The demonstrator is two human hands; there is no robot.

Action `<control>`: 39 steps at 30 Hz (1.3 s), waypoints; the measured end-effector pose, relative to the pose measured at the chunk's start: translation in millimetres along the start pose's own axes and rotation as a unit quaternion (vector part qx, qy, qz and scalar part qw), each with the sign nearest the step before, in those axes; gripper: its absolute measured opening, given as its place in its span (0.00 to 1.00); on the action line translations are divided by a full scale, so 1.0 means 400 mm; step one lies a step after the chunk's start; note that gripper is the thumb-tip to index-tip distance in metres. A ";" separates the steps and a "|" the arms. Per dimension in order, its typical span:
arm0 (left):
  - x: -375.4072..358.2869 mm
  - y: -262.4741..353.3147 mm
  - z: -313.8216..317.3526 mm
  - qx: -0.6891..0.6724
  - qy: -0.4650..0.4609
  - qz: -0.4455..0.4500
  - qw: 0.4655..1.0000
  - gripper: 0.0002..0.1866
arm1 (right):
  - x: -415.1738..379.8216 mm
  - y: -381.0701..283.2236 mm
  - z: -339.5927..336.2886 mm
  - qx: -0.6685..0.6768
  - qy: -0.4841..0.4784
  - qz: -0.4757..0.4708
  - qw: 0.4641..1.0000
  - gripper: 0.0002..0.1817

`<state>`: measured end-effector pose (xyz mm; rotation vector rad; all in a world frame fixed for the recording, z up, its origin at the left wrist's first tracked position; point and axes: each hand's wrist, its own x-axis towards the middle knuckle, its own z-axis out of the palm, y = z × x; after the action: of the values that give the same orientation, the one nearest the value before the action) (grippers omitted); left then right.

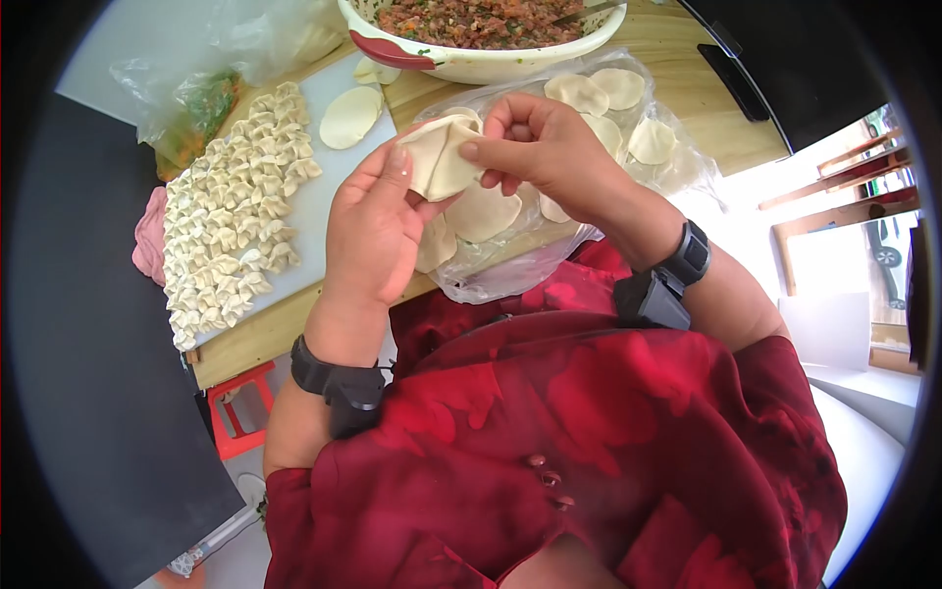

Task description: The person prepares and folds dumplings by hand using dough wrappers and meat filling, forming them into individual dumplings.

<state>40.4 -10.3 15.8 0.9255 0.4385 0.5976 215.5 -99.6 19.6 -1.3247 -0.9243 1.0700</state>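
Observation:
Between both hands, above the table, is a round dumpling wrapper (437, 162) with a fold running across it. My left hand (373, 221) cradles it from below and the side, thumb lying along its left edge. My right hand (549, 157) pinches its right edge between thumb and curled fingers. Any filling inside is hidden by the dough. Below the hands, more loose wrappers (483, 214) lie on a clear plastic bag (496, 277). Another wrapper (350, 118) rests on the white board (312, 211) left of my left hand.
Rows of folded dumplings (231, 211) cover the board's left side. A white bowl (481, 67) of minced filling (481, 22) stands at the back with a metal utensil (589, 10) in it. Plastic bags (211, 74) sit back left; a red stool (240, 412) is below the wooden table (235, 358).

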 end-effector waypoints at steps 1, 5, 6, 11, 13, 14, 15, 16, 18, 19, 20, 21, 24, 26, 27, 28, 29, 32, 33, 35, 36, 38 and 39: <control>0.000 0.000 -0.007 0.000 0.000 0.000 1.000 0.19 | -0.002 0.011 -0.016 0.028 -0.004 0.013 1.000 0.11; 0.003 -0.006 -0.011 -0.034 0.038 0.032 0.998 0.19 | -0.009 0.026 -0.029 0.058 -0.020 0.048 0.997 0.14; 0.006 -0.010 -0.004 -0.035 0.035 0.043 0.998 0.19 | -0.013 0.022 -0.025 0.058 -0.017 0.048 0.997 0.14; 0.001 -0.011 0.038 0.105 -0.037 0.091 0.990 0.19 | 0.001 0.012 -0.003 -0.073 0.012 0.012 0.997 0.18; 0.003 -0.011 0.039 0.158 -0.059 0.118 0.979 0.19 | 0.005 0.012 -0.005 -0.132 0.041 0.008 0.990 0.17; 0.006 -0.011 0.034 0.117 -0.046 0.102 0.987 0.19 | 0.010 0.023 -0.006 -0.108 0.042 0.000 0.993 0.18; 0.009 -0.010 0.028 0.076 -0.032 0.085 0.993 0.19 | 0.012 0.031 -0.006 -0.084 0.043 -0.008 0.995 0.20; 0.011 -0.006 0.023 0.077 -0.033 0.085 0.993 0.19 | 0.009 0.035 -0.006 -0.084 0.044 -0.008 0.995 0.20; 0.014 0.000 0.010 -0.041 0.003 0.022 0.999 0.20 | 0.002 0.042 -0.009 0.033 0.003 0.037 0.999 0.16; 0.016 0.002 0.004 -0.041 0.004 0.022 0.999 0.20 | -0.002 0.045 -0.015 0.033 0.003 0.037 0.999 0.16; 0.018 0.004 -0.001 -0.051 0.007 0.036 0.998 0.20 | -0.007 0.049 -0.024 0.065 0.003 0.060 0.996 0.15; 0.020 0.005 -0.007 -0.062 0.012 0.049 0.997 0.20 | -0.013 0.052 -0.031 0.098 0.002 0.082 0.992 0.15; 0.027 0.016 -0.018 -0.080 0.033 0.091 0.992 0.21 | -0.030 0.051 -0.051 0.151 0.018 0.082 0.985 0.14; 0.027 0.017 -0.020 -0.086 0.039 0.091 0.991 0.22 | -0.035 0.053 -0.062 0.166 0.015 0.079 0.983 0.13; 0.029 0.017 -0.021 -0.092 0.045 0.091 0.991 0.23 | -0.036 0.054 -0.066 0.196 0.017 0.067 0.978 0.14; 0.029 0.019 -0.024 -0.096 0.040 0.088 0.991 0.23 | -0.042 0.052 -0.075 0.224 0.021 0.054 0.973 0.14; 0.028 0.023 -0.030 -0.086 0.044 0.081 0.992 0.23 | -0.048 0.047 -0.092 0.218 0.031 0.055 0.974 0.14; 0.015 0.027 -0.048 -0.089 0.030 0.041 0.995 0.23 | -0.074 0.017 -0.167 0.084 0.050 0.010 0.995 0.12; 0.007 0.029 -0.042 -0.076 0.036 0.019 0.996 0.23 | -0.091 -0.007 -0.190 0.059 0.065 0.015 0.996 0.11; -0.004 0.022 -0.039 -0.045 0.044 -0.014 0.998 0.23 | -0.116 -0.026 -0.237 0.030 0.082 0.021 0.996 0.11; -0.008 0.018 -0.036 -0.049 0.040 -0.016 0.998 0.23 | -0.126 -0.025 -0.266 -0.033 0.100 0.016 0.994 0.14; -0.013 0.015 -0.030 -0.039 0.032 -0.062 0.997 0.23 | -0.143 -0.017 -0.304 -0.099 0.118 0.012 0.988 0.17; -0.013 0.011 -0.028 -0.042 0.030 -0.063 0.997 0.23 | -0.151 -0.011 -0.315 -0.120 0.107 0.026 0.987 0.18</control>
<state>28.9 -4.8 14.2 0.7956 0.5181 0.5265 319.8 -192.6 20.9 -1.6357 -0.8790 0.8531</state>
